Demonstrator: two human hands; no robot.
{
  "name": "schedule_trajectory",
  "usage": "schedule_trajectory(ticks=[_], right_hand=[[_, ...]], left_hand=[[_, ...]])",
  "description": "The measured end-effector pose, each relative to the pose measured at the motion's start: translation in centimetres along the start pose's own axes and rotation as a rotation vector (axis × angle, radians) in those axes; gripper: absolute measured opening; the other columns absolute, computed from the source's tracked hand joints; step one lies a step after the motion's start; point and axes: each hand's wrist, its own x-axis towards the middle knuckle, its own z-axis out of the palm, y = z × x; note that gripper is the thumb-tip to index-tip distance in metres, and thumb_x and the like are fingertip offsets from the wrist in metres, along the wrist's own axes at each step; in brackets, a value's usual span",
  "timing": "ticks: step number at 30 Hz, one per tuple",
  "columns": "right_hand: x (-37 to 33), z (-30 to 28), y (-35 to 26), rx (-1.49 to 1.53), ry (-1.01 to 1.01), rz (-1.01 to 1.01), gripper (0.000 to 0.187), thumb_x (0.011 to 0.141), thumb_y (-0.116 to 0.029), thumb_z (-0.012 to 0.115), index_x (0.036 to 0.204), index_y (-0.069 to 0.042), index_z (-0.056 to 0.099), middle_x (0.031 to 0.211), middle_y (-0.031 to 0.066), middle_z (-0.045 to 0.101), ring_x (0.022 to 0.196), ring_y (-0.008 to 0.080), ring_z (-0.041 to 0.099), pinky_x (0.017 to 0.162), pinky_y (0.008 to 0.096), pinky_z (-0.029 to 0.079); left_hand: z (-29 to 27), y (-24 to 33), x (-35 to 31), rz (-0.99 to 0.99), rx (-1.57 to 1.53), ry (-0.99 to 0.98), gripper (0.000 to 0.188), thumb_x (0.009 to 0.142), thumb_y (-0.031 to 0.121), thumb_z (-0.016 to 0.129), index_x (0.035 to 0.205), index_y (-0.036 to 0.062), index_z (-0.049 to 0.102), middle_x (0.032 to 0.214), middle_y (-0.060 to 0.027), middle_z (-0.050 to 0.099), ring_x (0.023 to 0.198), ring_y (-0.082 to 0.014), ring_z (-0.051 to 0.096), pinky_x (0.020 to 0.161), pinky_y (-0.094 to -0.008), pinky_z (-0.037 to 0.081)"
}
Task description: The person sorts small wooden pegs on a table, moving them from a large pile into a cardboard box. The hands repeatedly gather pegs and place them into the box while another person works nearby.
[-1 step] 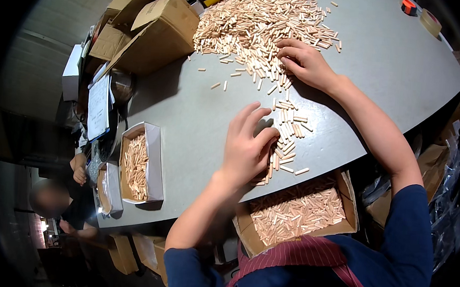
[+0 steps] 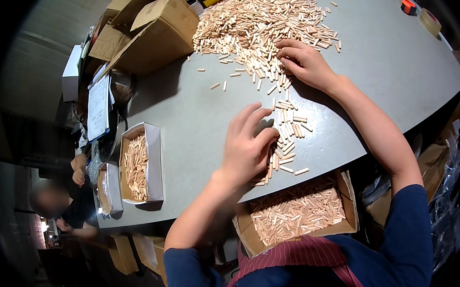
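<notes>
A large heap of short wooden dowels (image 2: 260, 23) covers the far part of the grey table. From it a loose trail of dowels (image 2: 288, 147) runs toward the near edge. My left hand (image 2: 245, 147) is over the left side of this trail, palm down and fingers apart; its thumb side is close to the pieces, and I see none held. At the heap's near right edge, my right hand (image 2: 309, 66) rests with loosely bent, separated fingers touching or just above the dowels. Below the table edge, in front of me, an open cardboard box (image 2: 350, 202) holds many dowels.
On the table's left stand a white box (image 2: 157, 165) with dowels and a smaller white box (image 2: 115, 189). Behind them are a clipboard (image 2: 98, 107) and a big open carton (image 2: 160, 32). A tape roll (image 2: 430, 22) lies far right. Another person (image 2: 79, 205) is beyond the left edge.
</notes>
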Motion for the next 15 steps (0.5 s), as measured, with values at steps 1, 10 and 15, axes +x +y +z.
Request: schedule_trajectory(ticks=[1, 10, 15], right_hand=[[0.0, 0.1, 0.2, -0.004, -0.002, -0.012, 0.019, 0.097, -0.014, 0.066, 0.106, 0.000, 0.075, 0.126, 0.0130, 0.070, 0.113, 0.0326, 0.069, 0.097, 0.0411, 0.056], [0.3, 0.2, 0.3, -0.014, -0.027, -0.025, 0.014, 0.095, -0.008, 0.066, 0.103, 0.000, 0.073, 0.124, 0.0114, 0.071, 0.110, 0.0313, 0.070, 0.094, 0.0401, 0.056], [0.0, -0.1, 0.7, -0.022, -0.037, -0.033, 0.015, 0.094, -0.008, 0.064, 0.103, 0.000, 0.073, 0.122, 0.0107, 0.071, 0.109, 0.0315, 0.070, 0.094, 0.0403, 0.057]], left_hand=[[-0.1, -0.1, 0.1, 0.001, 0.013, -0.014, 0.015, 0.083, 0.004, 0.078, 0.097, 0.0079, 0.075, 0.137, -0.0143, 0.065, 0.141, -0.0409, 0.051, 0.113, -0.0496, 0.045], [-3.0, -1.1, -2.0, -0.138, -0.097, 0.025, 0.008, 0.093, 0.005, 0.072, 0.100, 0.0043, 0.069, 0.121, -0.0139, 0.070, 0.131, -0.0393, 0.059, 0.107, -0.0478, 0.048], [-10.5, -6.2, -7.7, -0.671, -0.065, 0.457, 0.016, 0.107, 0.012, 0.060, 0.112, 0.0021, 0.072, 0.104, -0.0076, 0.071, 0.098, -0.0175, 0.066, 0.092, -0.0325, 0.052]])
